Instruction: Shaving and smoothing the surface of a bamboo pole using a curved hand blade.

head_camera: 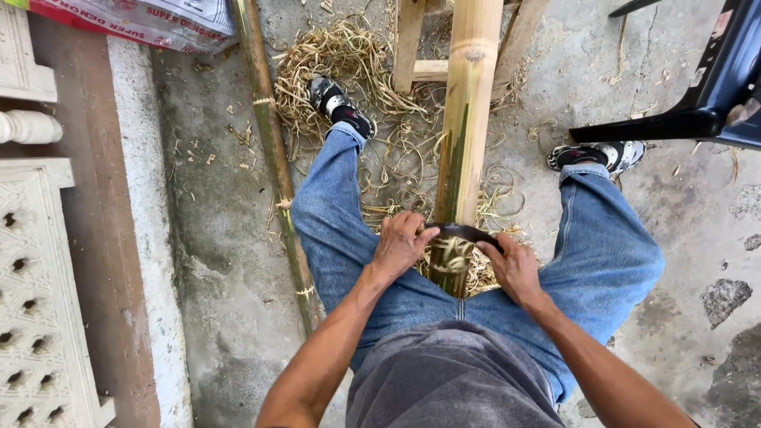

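A thick bamboo pole [464, 119] runs from between my knees up to a wooden stand [412, 47] at the top. A dark curved blade [464, 231] lies across the pole near its lower end. My left hand [400, 244] grips the blade's left end, and my right hand [511, 265] grips its right end. Curled bamboo shavings [453, 257] sit on the pole just under the blade. I sit with blue-jeaned legs spread either side of the pole.
A thinner green bamboo pole [277, 166] lies on the concrete floor to the left. Shavings [341, 63] litter the ground by my feet. A dark plastic chair [705, 87] stands at upper right, pale carved panels [36, 293] at left, a sack [143, 20] top left.
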